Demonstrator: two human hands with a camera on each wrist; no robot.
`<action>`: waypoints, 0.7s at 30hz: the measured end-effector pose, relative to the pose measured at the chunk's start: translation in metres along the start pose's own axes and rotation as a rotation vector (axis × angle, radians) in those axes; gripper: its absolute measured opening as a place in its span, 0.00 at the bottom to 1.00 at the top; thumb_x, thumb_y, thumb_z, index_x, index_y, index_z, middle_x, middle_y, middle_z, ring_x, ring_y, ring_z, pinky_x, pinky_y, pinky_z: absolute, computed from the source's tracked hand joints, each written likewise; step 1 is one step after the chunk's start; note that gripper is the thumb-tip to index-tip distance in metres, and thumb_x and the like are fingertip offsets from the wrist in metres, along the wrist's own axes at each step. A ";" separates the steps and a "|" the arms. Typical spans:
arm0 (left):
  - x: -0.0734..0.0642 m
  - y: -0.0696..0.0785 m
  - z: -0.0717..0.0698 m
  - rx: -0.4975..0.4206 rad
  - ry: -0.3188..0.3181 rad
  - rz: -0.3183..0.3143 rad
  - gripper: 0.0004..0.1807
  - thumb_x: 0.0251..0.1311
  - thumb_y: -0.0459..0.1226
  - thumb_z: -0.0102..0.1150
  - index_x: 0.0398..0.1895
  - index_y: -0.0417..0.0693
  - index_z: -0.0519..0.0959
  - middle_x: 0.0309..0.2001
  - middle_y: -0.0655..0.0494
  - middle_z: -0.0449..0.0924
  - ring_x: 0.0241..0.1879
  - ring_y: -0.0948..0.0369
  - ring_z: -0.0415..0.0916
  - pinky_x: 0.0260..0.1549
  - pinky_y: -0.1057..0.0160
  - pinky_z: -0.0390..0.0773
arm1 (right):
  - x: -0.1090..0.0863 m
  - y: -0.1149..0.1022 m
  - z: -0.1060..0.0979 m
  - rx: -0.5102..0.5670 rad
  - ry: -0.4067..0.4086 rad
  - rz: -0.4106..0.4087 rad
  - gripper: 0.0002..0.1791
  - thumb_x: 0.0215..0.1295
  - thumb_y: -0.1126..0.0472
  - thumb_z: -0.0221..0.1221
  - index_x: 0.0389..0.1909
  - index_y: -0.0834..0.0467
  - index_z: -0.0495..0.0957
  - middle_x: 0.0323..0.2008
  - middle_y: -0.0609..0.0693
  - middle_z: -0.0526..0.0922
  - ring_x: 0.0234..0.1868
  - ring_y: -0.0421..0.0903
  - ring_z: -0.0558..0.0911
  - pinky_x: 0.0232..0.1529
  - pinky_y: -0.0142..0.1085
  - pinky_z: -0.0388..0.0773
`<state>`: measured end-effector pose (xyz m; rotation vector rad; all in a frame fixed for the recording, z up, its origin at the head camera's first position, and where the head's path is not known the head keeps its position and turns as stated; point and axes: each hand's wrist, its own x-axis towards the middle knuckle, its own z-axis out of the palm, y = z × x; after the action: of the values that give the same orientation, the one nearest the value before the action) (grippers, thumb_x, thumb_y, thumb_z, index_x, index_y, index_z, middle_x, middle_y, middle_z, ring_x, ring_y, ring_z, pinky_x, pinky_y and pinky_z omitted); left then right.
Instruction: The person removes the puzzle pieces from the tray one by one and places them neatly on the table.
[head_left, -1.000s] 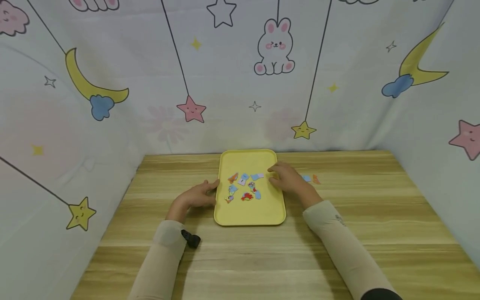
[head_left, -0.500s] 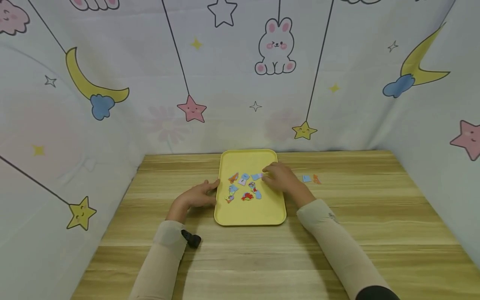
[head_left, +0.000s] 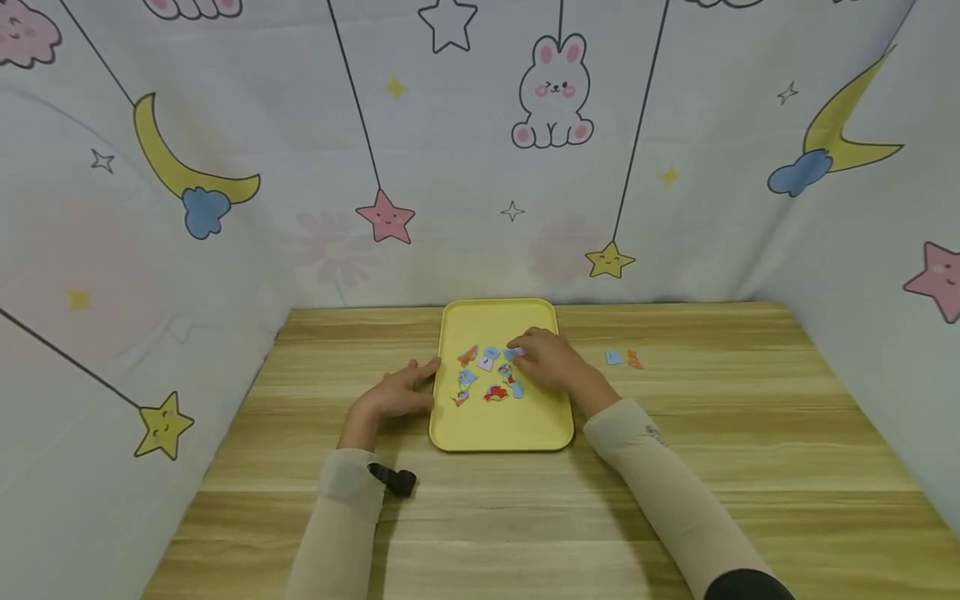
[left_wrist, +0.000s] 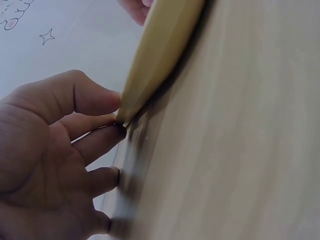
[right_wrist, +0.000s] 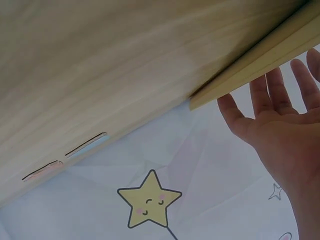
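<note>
A yellow tray lies on the table, with several small flat jigsaw-like picture pieces in its middle. My left hand rests at the tray's left edge; in the left wrist view its thumb and fingertips touch the tray's side wall. My right hand reaches in over the right rim, fingers extended, its fingertips right at a blue and pink piece and partly covering it. Close by lie a blue and white piece, a red piece and an orange piece.
To the right of the tray, a light blue piece and an orange piece lie on the wooden table. A patterned white curtain stands along the table's back and sides. A black wrist camera sits on the left sleeve.
My right hand has moved left from the tray's right rim to the blue and pink piece, uncovering the two pieces on the table. The left hand has stayed at the tray's edge.
</note>
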<state>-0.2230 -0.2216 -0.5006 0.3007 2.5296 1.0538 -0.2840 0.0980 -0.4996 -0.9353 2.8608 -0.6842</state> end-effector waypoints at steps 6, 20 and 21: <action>0.000 0.000 0.002 -0.013 0.021 0.016 0.49 0.57 0.36 0.62 0.84 0.46 0.57 0.82 0.34 0.47 0.83 0.40 0.34 0.75 0.30 0.24 | 0.000 -0.001 0.003 0.008 -0.055 -0.041 0.18 0.81 0.62 0.55 0.65 0.57 0.83 0.60 0.59 0.80 0.61 0.59 0.78 0.61 0.62 0.74; -0.002 -0.002 0.006 -0.057 0.038 0.040 0.47 0.59 0.34 0.60 0.84 0.44 0.57 0.83 0.36 0.48 0.84 0.41 0.32 0.75 0.33 0.19 | -0.002 0.001 0.004 0.025 -0.079 -0.059 0.20 0.81 0.68 0.49 0.65 0.62 0.82 0.62 0.62 0.77 0.61 0.58 0.77 0.65 0.51 0.75; -0.002 -0.002 0.006 -0.059 0.040 0.050 0.46 0.59 0.34 0.60 0.84 0.44 0.58 0.83 0.38 0.48 0.84 0.41 0.32 0.75 0.33 0.19 | -0.001 0.001 0.004 0.025 -0.077 -0.057 0.20 0.81 0.68 0.49 0.65 0.62 0.82 0.62 0.62 0.77 0.61 0.58 0.77 0.65 0.51 0.75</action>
<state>-0.2186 -0.2198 -0.5052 0.3311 2.5327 1.1616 -0.2829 0.0980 -0.5041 -1.0202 2.7618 -0.6720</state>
